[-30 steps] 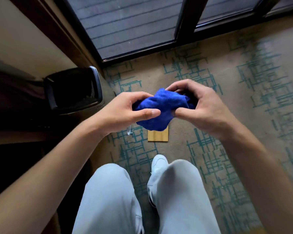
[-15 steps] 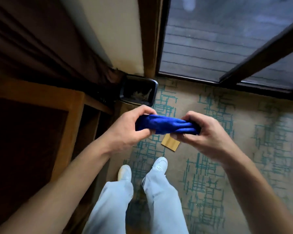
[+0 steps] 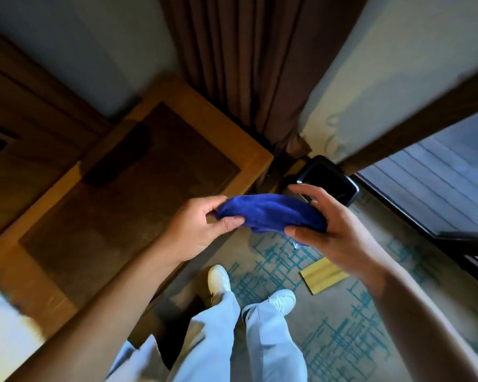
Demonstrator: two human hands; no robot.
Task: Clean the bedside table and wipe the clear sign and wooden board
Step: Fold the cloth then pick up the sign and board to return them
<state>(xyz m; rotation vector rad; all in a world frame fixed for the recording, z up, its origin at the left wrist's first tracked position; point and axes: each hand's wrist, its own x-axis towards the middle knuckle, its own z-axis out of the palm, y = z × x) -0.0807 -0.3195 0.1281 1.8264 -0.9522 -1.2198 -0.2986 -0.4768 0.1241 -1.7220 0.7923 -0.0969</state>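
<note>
A blue cloth [image 3: 271,213] is stretched between my two hands at waist height. My left hand [image 3: 196,230] pinches its left end and my right hand [image 3: 326,230] grips its right end. The bedside table [image 3: 226,125], with a light wood frame and a dark brown inset top, lies below and to the left of my hands. A dark flat object [image 3: 116,158] rests on its top. The wooden board [image 3: 323,275] lies flat on the carpet to the right of my feet. A small clear piece [image 3: 295,245] shows just under the cloth; I cannot tell if it is the sign.
A black bin [image 3: 331,180] stands on the carpet between the table's corner and the window. Brown curtains [image 3: 246,64] hang behind the table. A glass door [image 3: 439,183] runs along the right. My legs and white shoes [image 3: 218,279] stand on the patterned carpet.
My view has swung left and up, so the bedside table's top now fills the left side. My hands have kept the cloth and spread it wider.
</note>
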